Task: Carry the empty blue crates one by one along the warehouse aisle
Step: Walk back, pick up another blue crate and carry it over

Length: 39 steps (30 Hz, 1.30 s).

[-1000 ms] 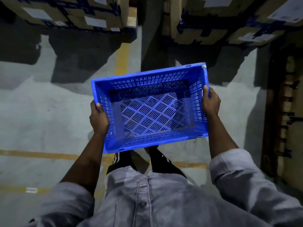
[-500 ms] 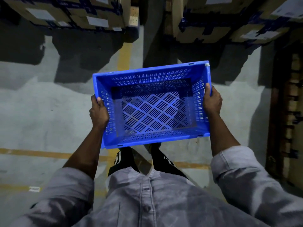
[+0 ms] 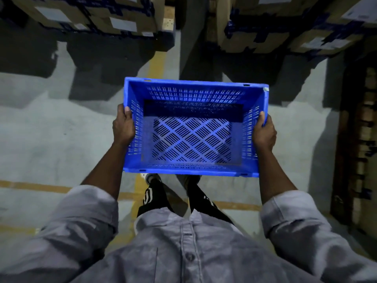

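Observation:
An empty blue slotted crate (image 3: 193, 137) hangs level in front of my waist, above the concrete floor. My left hand (image 3: 123, 126) grips its left rim, thumb hooked over the edge. On the opposite side my right hand (image 3: 264, 132) grips the right rim the same way. Nothing lies inside the crate; its perforated bottom shows through. My feet are partly hidden under its near wall.
Stacked cardboard boxes (image 3: 106, 19) on a pallet stand ahead at the left, and more boxes (image 3: 285, 31) at the right, with a dark gap between. A dark rack (image 3: 361, 139) runs down the right edge. Yellow floor lines (image 3: 157, 64) cross the grey concrete.
The crate has levelled out from its tilt and shifted slightly right. The boxes ahead have drawn a little closer as I walk. Both hands keep their hold.

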Available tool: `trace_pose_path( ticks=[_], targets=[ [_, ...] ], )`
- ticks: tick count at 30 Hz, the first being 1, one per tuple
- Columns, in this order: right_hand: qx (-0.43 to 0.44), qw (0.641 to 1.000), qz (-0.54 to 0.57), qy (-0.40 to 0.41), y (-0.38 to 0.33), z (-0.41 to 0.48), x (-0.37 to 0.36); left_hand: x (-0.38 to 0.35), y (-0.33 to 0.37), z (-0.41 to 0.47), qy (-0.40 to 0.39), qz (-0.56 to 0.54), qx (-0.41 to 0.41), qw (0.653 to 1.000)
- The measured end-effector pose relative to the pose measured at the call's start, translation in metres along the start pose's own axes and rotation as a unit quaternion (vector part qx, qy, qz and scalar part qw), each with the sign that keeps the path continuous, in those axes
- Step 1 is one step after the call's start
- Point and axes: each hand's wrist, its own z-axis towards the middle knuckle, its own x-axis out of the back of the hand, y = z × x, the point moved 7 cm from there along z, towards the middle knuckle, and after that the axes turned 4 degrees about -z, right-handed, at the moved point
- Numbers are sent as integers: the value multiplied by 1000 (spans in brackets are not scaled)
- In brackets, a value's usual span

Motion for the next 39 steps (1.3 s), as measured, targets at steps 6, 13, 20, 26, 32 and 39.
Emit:
trace_pose_path(
  ticks=[6,13,20,26,32,39],
  targets=[
    [17,999,-36,-11,-5,13,-3,-3,-2,-15,1,-7,9,1000],
    [-6,999,-38,-27,-9,3,-4,2,12,15,-2,18,-20,1000],
    [-22,999,1,-38,0,-14,-3,8,2,8,-6,7,-30,1000],
    [-11,997,-33,-73,14,-23,-8,8,-2,-1,-1,16,-38,999],
    [31,994,-45,-91,-8,6,-10,4,9,16,12,26,-34,999],
    [31,994,-61,-90,-27,23,-6,7,24,33,38,35,-44,998]
  ],
)
